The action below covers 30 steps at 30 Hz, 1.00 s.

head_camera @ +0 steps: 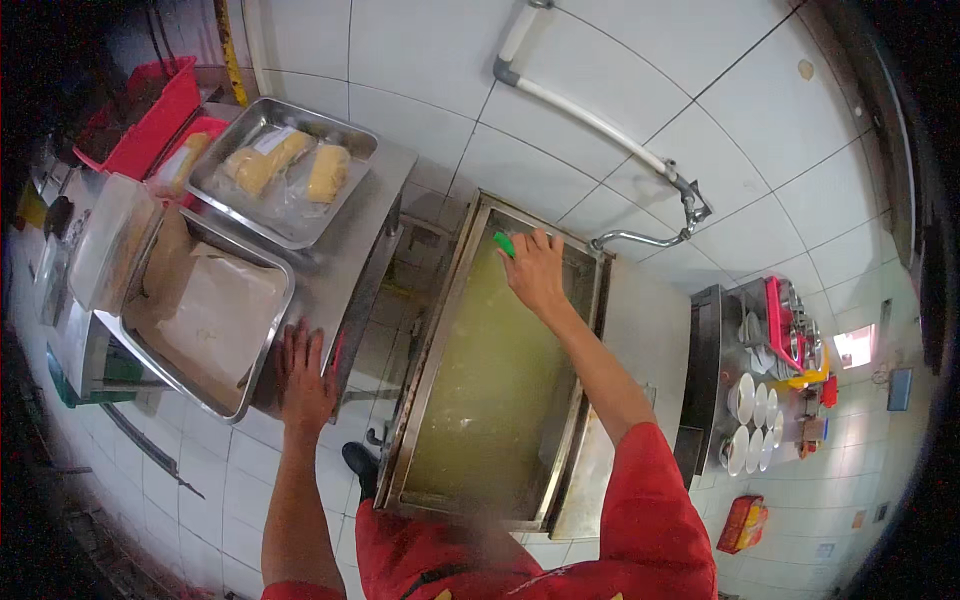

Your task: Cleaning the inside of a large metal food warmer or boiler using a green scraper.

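My right hand (pixel 537 271) is closed around a green handle (pixel 504 244), over the far end of a rectangular metal vat (pixel 433 341). What the handle belongs to is hidden by my hand or the liquid. Cloudy yellow-green liquid (pixel 487 382) fills much of the vat. My left hand (pixel 307 379) lies flat, fingers extended, on the edge of a stainless steel table (pixel 337 277) and holds nothing. Just left of it is a deep steel tray (pixel 281 300) lined with brown paper (pixel 221 307).
Behind the lined tray, a second steel tray (pixel 352 217) holds wrapped yellow blocks (pixel 328 174). Red plastic baskets (pixel 150 112) stand farther left. A metal faucet (pixel 645 237) reaches over the vat's far right corner. Several white bowls (pixel 741 399) sit on a counter at right.
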Tool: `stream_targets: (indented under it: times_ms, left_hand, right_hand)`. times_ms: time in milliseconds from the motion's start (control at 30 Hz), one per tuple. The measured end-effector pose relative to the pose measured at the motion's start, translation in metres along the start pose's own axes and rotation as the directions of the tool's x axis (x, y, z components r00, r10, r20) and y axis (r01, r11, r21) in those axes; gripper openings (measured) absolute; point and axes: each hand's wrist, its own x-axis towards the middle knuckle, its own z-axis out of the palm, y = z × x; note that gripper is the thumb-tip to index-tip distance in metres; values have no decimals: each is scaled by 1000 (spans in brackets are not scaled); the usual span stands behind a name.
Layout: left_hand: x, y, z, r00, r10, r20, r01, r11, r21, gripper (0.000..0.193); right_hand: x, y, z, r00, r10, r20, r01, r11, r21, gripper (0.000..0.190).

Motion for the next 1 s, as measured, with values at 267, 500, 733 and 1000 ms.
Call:
stream_targets:
  times_ms: [267, 500, 733, 1000]
  left_hand:
    - [4, 6, -3, 1000, 1, 7, -2, 995, 101, 56]
    - [-1, 7, -2, 999, -32, 44, 26, 992, 124, 55]
    - [-4, 8, -5, 1000, -14, 23, 12, 993, 118, 55]
    - [2, -1, -5, 999, -15, -43, 17, 998, 59, 64]
  right_hand:
    - [0, 18, -15, 995, 3, 96, 2, 998, -55, 24]
    - [-12, 27, -25, 998, -37, 46, 40, 997, -65, 24]
    - [-18, 22, -22, 996, -3, 90, 9, 998, -65, 24]
    - [-8, 25, -29, 996, -24, 91, 33, 994, -100, 25]
